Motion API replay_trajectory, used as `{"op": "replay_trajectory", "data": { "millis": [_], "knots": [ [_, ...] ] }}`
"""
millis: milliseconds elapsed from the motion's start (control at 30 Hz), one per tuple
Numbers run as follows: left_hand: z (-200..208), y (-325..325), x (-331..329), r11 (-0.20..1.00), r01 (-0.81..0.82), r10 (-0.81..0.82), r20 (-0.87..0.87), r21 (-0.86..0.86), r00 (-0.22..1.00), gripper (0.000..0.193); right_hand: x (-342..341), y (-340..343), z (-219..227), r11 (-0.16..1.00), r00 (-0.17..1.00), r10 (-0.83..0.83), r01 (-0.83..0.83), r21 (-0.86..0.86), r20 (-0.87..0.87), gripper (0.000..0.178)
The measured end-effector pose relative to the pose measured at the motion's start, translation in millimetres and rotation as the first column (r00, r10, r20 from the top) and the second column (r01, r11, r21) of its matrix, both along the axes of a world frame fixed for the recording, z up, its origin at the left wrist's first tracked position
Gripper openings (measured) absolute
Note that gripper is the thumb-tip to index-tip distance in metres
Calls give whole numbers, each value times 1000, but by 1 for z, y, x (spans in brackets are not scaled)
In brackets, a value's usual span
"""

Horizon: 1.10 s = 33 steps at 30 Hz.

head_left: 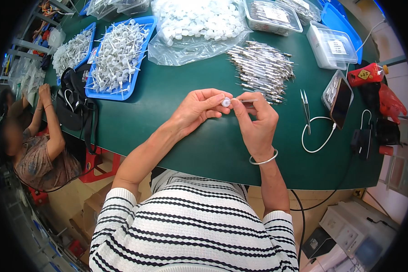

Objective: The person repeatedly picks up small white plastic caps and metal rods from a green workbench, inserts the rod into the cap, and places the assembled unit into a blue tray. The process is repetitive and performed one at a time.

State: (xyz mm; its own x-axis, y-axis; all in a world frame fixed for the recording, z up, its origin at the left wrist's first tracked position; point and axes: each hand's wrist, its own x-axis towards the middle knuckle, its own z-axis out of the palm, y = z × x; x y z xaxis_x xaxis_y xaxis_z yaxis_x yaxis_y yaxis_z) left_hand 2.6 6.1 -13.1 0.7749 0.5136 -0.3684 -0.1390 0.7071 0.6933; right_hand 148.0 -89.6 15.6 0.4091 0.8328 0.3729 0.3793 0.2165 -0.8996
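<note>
Between the thumb and fingertips of my left hand (199,108) is a small white round cap (226,102), its round face turned up. My right hand (258,122) is pinched close beside it, and a thin metal rod (249,100) shows between its fingers; the rod's inner end is hidden. Both hands meet above the green table (195,154). Just beyond my right hand lies a pile of thin metal-and-white rods (263,68). Farther off, a clear plastic bag (199,27) holds many white caps.
Blue trays (130,86) of white stemmed parts stand at the left, near a black bag (72,109). Tweezers (306,111), a white cable (310,149) and a phone (342,104) against a clear box are at the right. A co-worker (45,145) sits far left.
</note>
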Motion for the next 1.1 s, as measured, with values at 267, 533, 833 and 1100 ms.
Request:
{"op": "replay_trajectory", "data": {
  "millis": [267, 533, 833, 1100],
  "knots": [
    [1, -1, 1, 1000, -7, 8, -6, 8, 1000, 25, 0, 0, 1, 1000, 999, -17, 16, 3, 37, 10],
    [1, -1, 2, 1000, -13, 13, -26, 19, 1000, 22, -1, 0, 0, 999, 995, -32, 31, 14, 96, 11],
    [-2, -2, 2, 999, -40, 40, -14, 26, 999, 21, 1, 0, 1, 1000, 991, -17, 16, 11, 131, 12],
    [0, -3, 2, 999, -42, 43, -27, 10, 999, 21, 1, -1, 2, 999, 996, -13, 17, -40, 92, 10]
  ]
}}
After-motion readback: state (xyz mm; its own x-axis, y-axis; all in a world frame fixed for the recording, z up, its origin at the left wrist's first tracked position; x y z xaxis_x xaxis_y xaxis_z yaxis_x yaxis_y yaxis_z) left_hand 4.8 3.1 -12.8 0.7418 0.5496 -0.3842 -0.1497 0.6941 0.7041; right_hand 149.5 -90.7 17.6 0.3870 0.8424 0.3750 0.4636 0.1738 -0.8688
